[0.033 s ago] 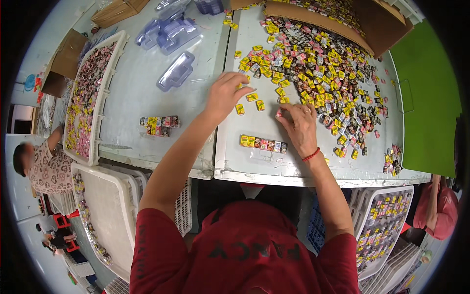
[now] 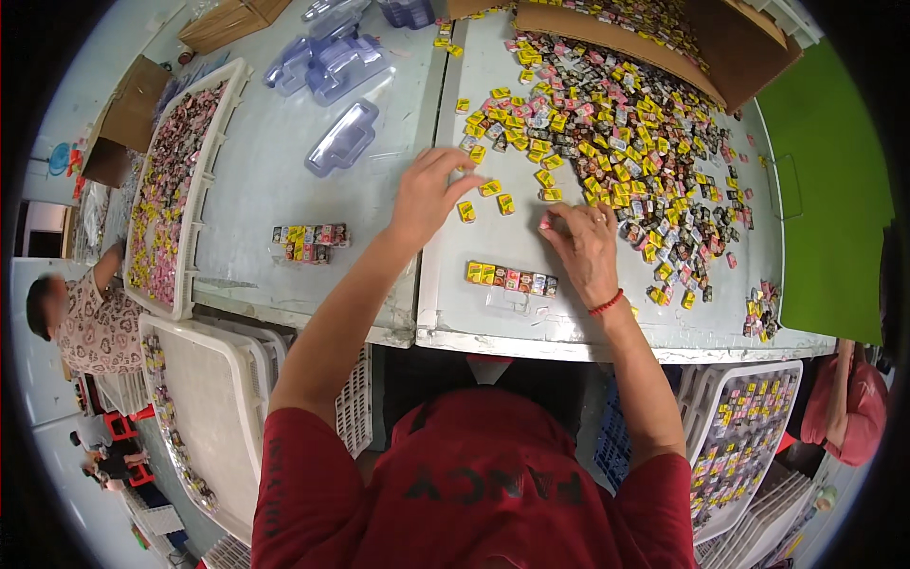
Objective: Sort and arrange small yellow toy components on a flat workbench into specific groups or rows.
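My right hand, a red bracelet at its wrist, pinches a small pink block between thumb and fingertips above the table. My left hand hovers beside loose yellow blocks, its thumb and forefinger apart and nothing plainly between them. Below and between the hands lies a clear plastic tray with a row of small blocks along its upper side, yellow ones at the left and pink and dark ones further right. A similar filled tray lies to the left.
A large heap of mixed blocks spreads from a tipped cardboard box. Clear moulded trays lie at the back left. White crates of blocks stand at the left; another tray of packed sets stands lower right. Two people are at the sides.
My left hand has shifted slightly left and down, baring a yellow block by its fingertips. My right hand has dropped slightly, keeping its pinch on the pink block.
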The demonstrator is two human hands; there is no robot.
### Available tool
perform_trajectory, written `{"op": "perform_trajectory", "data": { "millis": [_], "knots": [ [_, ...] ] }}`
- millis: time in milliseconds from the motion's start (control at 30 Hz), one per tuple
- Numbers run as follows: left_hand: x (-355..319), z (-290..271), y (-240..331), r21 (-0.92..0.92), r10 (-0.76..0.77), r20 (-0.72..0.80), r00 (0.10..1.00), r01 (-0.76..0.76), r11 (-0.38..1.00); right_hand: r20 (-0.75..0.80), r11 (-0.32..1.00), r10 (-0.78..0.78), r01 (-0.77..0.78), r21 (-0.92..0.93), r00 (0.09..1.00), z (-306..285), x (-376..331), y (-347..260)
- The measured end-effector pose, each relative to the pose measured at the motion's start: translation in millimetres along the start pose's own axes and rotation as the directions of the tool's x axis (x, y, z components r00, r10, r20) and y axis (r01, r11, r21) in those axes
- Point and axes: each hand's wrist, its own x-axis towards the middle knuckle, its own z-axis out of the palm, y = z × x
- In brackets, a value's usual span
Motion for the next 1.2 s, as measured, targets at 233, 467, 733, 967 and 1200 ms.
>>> {"op": "perform_trajectory", "data": {
  "millis": [233,467,733,967,1200],
  "knots": [
    [-67.7,-5.0,1.3,0.024,-0.028,-0.087,0.996,0.03,0.999,0.018,0.999,0.029,-0.028,-0.021,0.999,-2.6,-14.1,6.5],
    [-56.8,-3.0,-1.9,0.029,-0.033,-0.002,0.999,0.033,0.999,0.033,0.999,0.038,-0.038,-0.016,0.999,0.0,-13.5,6.6],
    [-50.3,-2.8,-6.4,-0.002,0.057,0.104,0.993,-0.057,0.998,0.035,0.999,0.024,-0.023,-0.047,0.999,-13.0,-22.9,-3.3],
    [-44.4,4.8,-8.2,0.035,0.086,0.106,0.991,-0.091,0.995,0.022,0.996,0.029,-0.027,-0.088,0.999,-21.2,-33.3,-13.7],
    [-62.1,-6.3,32.8,-0.079,0.062,0.144,0.988,-0.051,0.996,0.095,0.998,-0.003,0.009,-0.062,0.995,-35.3,-46.7,-45.1]
  ]
}}
